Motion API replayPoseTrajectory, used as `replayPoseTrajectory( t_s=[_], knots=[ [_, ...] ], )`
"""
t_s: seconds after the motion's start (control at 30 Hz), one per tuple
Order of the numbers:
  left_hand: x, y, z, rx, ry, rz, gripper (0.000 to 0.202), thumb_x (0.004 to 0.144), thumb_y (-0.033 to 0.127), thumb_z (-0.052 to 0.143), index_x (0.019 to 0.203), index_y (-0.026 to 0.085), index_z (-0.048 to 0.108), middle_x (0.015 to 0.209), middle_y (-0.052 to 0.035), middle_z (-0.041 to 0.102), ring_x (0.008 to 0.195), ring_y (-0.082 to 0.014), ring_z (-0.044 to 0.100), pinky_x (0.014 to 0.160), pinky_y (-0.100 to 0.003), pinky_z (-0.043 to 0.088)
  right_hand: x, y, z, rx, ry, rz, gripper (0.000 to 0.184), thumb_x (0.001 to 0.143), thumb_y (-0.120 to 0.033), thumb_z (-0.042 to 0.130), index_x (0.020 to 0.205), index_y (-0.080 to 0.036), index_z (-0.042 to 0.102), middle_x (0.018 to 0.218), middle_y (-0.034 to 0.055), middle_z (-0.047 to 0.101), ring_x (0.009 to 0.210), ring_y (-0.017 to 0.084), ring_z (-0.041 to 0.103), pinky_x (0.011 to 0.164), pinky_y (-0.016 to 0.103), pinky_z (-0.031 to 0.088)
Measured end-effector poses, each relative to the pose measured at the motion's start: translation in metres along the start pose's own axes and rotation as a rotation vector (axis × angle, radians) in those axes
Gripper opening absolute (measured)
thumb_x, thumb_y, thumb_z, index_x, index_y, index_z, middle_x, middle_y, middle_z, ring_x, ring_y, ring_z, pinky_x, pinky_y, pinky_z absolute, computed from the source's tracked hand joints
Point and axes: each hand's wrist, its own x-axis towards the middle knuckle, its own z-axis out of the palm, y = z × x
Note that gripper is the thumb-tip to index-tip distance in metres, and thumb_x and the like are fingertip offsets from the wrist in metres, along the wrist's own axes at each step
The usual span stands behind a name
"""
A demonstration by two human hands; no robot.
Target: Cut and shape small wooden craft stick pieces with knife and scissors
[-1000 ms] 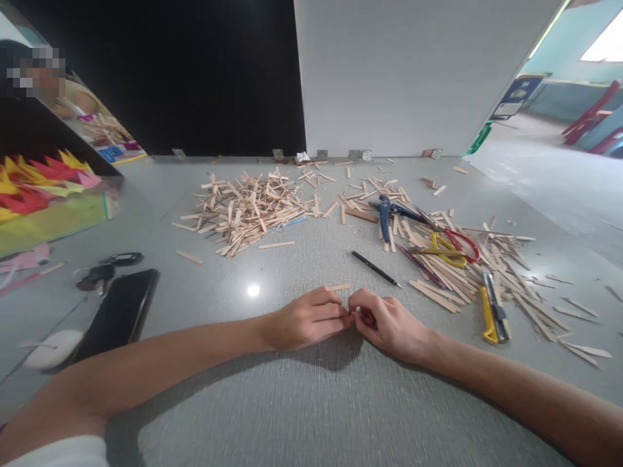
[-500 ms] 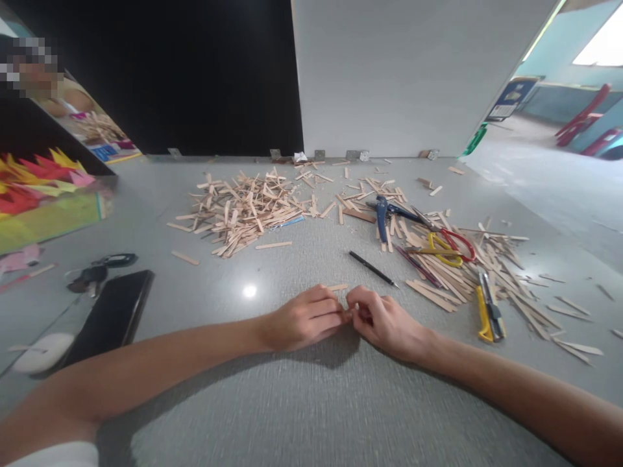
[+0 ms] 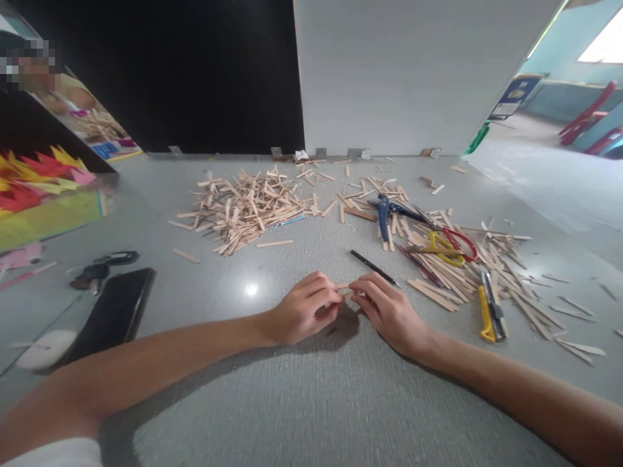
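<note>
My left hand (image 3: 304, 310) and my right hand (image 3: 389, 311) meet fingertip to fingertip at the middle of the grey table (image 3: 302, 402). Both pinch a small wooden stick piece (image 3: 344, 289) held just above the tabletop. The fingers of both hands are curled closed around it. A black pen (image 3: 374, 268) lies just beyond my right hand.
A heap of wooden sticks (image 3: 243, 211) lies at the back left. More sticks, blue pliers (image 3: 384, 217), red and yellow scissors (image 3: 450, 246) and a yellow cutter (image 3: 488, 311) lie on the right. A black phone (image 3: 117, 314), keys (image 3: 100, 269) and a white mouse (image 3: 46, 347) lie on the left.
Both hands have moved slightly away from me and lifted a little, with the stick piece now showing between the fingertips.
</note>
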Motion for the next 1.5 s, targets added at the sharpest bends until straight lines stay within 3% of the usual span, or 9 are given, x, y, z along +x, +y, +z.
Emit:
replayPoseTrajectory(
  t_s=[0.17,0.5,0.7,0.97,1.5],
  knots=[
    [-0.0012,-0.0015,0.0033,0.023,-0.065,-0.058,0.012,0.106,0.009,0.055,0.104,0.018,0.063,0.086,-0.0046,0.073,0.077,-0.0185,0.067,0.072,-0.03,0.058,0.0013,-0.0002,-0.0017,0.011,0.079,-0.032,0.016,0.112,-0.015,0.052,0.107,-0.02,0.066,0.095,0.0081,0.071,0.083,0.018,0.072,0.074,0.028,0.062],
    [-0.0003,-0.0014,0.0017,-0.006,-0.065,-0.052,0.008,0.11,0.015,0.058,0.106,0.017,0.064,0.092,-0.0062,0.074,0.085,-0.0188,0.068,0.075,-0.029,0.06,-0.0005,-0.0002,-0.0004,0.07,0.135,-0.047,0.022,0.107,-0.008,0.056,0.091,-0.023,0.056,0.09,0.0042,0.065,0.079,0.016,0.067,0.07,0.025,0.059],
    [-0.0016,-0.0019,0.0008,-0.004,-0.137,-0.046,0.022,0.113,0.015,0.05,0.131,0.014,0.063,0.103,-0.0099,0.074,0.091,-0.0201,0.068,0.079,-0.032,0.062,-0.0007,-0.0001,-0.003,0.087,0.114,-0.08,0.021,0.107,-0.007,0.056,0.094,-0.023,0.058,0.093,0.0045,0.066,0.081,0.016,0.067,0.073,0.025,0.06],
    [-0.0045,-0.0038,0.0013,-0.032,-0.197,-0.061,0.03,0.111,0.012,0.048,0.138,0.015,0.062,0.107,-0.0108,0.074,0.096,-0.0222,0.069,0.085,-0.035,0.063,-0.001,0.0011,-0.0025,0.095,0.097,-0.096,0.021,0.108,-0.007,0.055,0.094,-0.023,0.059,0.094,0.0044,0.065,0.081,0.015,0.066,0.074,0.024,0.059],
    [-0.0022,-0.0032,0.0025,-0.073,-0.213,-0.074,0.016,0.11,0.01,0.049,0.108,0.016,0.064,0.099,-0.0104,0.074,0.094,-0.022,0.069,0.084,-0.034,0.061,-0.0006,-0.0007,-0.0049,0.098,0.044,-0.078,0.022,0.108,-0.009,0.054,0.092,-0.022,0.062,0.093,0.0055,0.067,0.081,0.015,0.067,0.075,0.025,0.059]
  ],
)
